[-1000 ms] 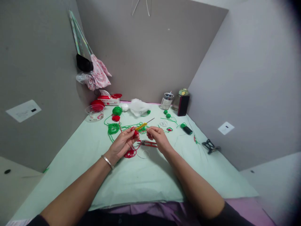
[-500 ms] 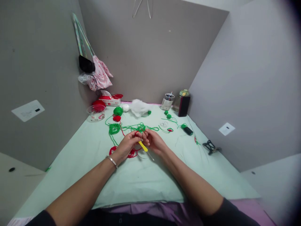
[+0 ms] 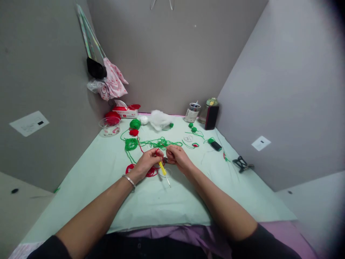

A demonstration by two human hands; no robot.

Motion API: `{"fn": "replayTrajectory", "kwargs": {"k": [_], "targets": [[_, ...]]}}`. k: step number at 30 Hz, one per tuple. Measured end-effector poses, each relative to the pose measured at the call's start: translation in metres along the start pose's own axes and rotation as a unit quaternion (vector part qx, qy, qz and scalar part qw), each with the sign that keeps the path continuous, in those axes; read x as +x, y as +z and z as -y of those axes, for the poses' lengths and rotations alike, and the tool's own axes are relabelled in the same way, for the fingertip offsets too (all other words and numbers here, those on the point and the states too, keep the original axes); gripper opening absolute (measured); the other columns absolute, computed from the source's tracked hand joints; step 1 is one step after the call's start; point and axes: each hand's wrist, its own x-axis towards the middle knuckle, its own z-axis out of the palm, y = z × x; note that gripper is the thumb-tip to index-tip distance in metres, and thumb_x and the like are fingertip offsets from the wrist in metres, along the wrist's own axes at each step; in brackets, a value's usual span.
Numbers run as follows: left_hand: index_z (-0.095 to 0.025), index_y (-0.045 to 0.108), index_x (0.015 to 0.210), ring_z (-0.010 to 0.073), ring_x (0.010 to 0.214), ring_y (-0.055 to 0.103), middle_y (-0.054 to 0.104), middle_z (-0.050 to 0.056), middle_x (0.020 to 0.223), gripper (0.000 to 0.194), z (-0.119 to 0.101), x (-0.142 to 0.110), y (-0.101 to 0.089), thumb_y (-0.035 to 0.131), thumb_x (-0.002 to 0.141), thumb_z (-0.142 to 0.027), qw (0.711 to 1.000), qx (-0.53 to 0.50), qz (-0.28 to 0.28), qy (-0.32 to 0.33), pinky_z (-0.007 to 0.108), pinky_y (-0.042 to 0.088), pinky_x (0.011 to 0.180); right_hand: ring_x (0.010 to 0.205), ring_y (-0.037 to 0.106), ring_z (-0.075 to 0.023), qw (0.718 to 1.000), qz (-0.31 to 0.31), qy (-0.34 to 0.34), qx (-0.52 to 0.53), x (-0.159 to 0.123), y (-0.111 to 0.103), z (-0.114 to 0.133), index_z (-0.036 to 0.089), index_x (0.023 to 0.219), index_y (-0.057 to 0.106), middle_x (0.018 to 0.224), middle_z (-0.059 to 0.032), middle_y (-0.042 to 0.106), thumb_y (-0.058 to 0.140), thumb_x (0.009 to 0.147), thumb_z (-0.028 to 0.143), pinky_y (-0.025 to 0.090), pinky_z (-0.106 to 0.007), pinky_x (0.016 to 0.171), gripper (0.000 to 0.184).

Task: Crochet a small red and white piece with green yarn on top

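Observation:
A crochet hook with a yellow handle (image 3: pixel 162 169) sticks out below the fingers of my left hand (image 3: pixel 147 163), its thin metal end pointing down toward me. The left fingers are closed round it and also pinch red yarn (image 3: pixel 157 151). My right hand (image 3: pixel 177 157) is beside it with curled fingers, at the same height. A small dark object (image 3: pixel 165 160) shows between the two hands; its kind is unclear. Whatever the right fingertips pinch is hidden. A loose red yarn bundle (image 3: pixel 129 168) lies partly behind my left wrist.
Tangled green yarn (image 3: pixel 161 143) lies beyond the hands, with a green ball (image 3: pixel 135 124) and white stuffing (image 3: pixel 159 120) farther back. A clear tub (image 3: pixel 110 127) stands left. A can (image 3: pixel 192 113) and upright phone (image 3: pixel 211 117) stand back right; a black claw clip (image 3: pixel 242 164) lies right.
The right hand has curled more tightly, and the dark object now shows between the hands. The hook has swung steeper, its metal end shifting left. The whole view has tilted slightly.

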Motion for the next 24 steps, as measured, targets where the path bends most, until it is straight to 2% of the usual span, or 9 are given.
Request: {"fn": "replayTrajectory", "kwargs": {"k": [2, 5, 7, 9, 13, 17, 20, 24], "targets": [[-0.015, 0.066, 0.086, 0.0144, 0.073, 0.064, 0.067, -0.001, 0.082, 0.017, 0.002, 0.002, 0.002, 0.076, 0.093, -0.028, 1.000, 0.002, 0.006, 0.004, 0.031, 0.056, 0.071, 0.044, 0.025, -0.0059, 1.000, 0.006, -0.004, 0.002, 0.000, 0.000, 0.001, 0.022, 0.058, 0.047, 0.049, 0.0076, 0.043, 0.076, 0.080, 0.053, 0.018, -0.024, 0.045, 0.047], [-0.017, 0.064, 0.081, 0.0153, 0.077, 0.066, 0.068, -0.001, 0.079, 0.022, 0.004, 0.004, 0.003, 0.079, 0.089, -0.030, 1.000, -0.001, 0.010, 0.012, 0.032, 0.056, 0.081, 0.050, 0.044, -0.0087, 1.000, 0.028, -0.001, -0.003, -0.002, 0.002, 0.003, 0.020, 0.069, 0.060, 0.064, 0.0001, 0.063, 0.078, 0.076, 0.062, 0.026, -0.023, 0.047, 0.047], [-0.017, 0.064, 0.083, 0.0158, 0.077, 0.067, 0.068, -0.001, 0.078, 0.022, 0.006, 0.004, 0.003, 0.077, 0.092, -0.032, 1.000, 0.004, 0.012, 0.017, 0.034, 0.057, 0.082, 0.055, 0.052, -0.0103, 0.999, 0.037, 0.004, -0.011, -0.003, 0.004, 0.003, 0.019, 0.072, 0.063, 0.070, -0.0026, 0.068, 0.079, 0.074, 0.065, 0.031, -0.023, 0.049, 0.049], [-0.016, 0.067, 0.093, 0.0165, 0.078, 0.068, 0.069, 0.000, 0.085, 0.020, 0.007, 0.004, 0.002, 0.073, 0.097, -0.034, 1.000, 0.019, 0.014, 0.017, 0.035, 0.059, 0.078, 0.052, 0.050, -0.0097, 0.999, 0.026, 0.004, -0.017, -0.004, 0.005, 0.002, 0.019, 0.069, 0.061, 0.063, 0.0004, 0.063, 0.079, 0.075, 0.065, 0.032, -0.023, 0.049, 0.049], [-0.015, 0.069, 0.121, 0.0210, 0.094, 0.072, 0.072, 0.008, 0.115, 0.029, 0.012, 0.005, -0.001, 0.069, 0.101, -0.037, 0.998, 0.056, 0.005, 0.013, 0.040, 0.063, 0.082, 0.045, 0.033, -0.0070, 1.000, -0.001, -0.006, -0.024, -0.002, 0.005, -0.002, 0.022, 0.059, 0.049, 0.048, 0.0076, 0.043, 0.078, 0.077, 0.062, 0.023, -0.023, 0.047, 0.053], [-0.017, 0.067, 0.130, 0.0248, 0.106, 0.071, 0.070, 0.011, 0.128, 0.035, 0.014, 0.007, -0.006, 0.069, 0.101, -0.036, 0.997, 0.074, 0.005, 0.000, 0.045, 0.063, 0.089, 0.044, 0.023, -0.0058, 0.999, -0.003, -0.005, -0.036, 0.001, 0.003, -0.003, 0.023, 0.057, 0.045, 0.048, 0.0100, 0.034, 0.079, 0.075, 0.058, 0.018, -0.024, 0.046, 0.052], [-0.017, 0.067, 0.130, 0.0247, 0.106, 0.071, 0.070, 0.011, 0.127, 0.035, 0.014, 0.007, -0.010, 0.070, 0.101, -0.036, 0.997, 0.070, 0.025, -0.018, 0.045, 0.063, 0.089, 0.043, 0.025, -0.0063, 0.998, -0.006, -0.005, -0.059, 0.002, -0.001, -0.002, 0.023, 0.058, 0.045, 0.048, 0.0092, 0.036, 0.076, 0.075, 0.061, 0.020, -0.024, 0.045, 0.051], [-0.017, 0.066, 0.131, 0.0255, 0.108, 0.071, 0.070, 0.011, 0.129, 0.036, 0.015, 0.006, -0.012, 0.069, 0.101, -0.037, 0.997, 0.053, 0.046, -0.038, 0.046, 0.063, 0.091, 0.047, 0.043, -0.0109, 0.993, -0.012, -0.025, -0.114, 0.001, -0.003, 0.000, 0.022, 0.065, 0.053, 0.056, 0.0019, 0.054, 0.067, 0.082, 0.065, 0.035, -0.025, 0.048, 0.049]]}}
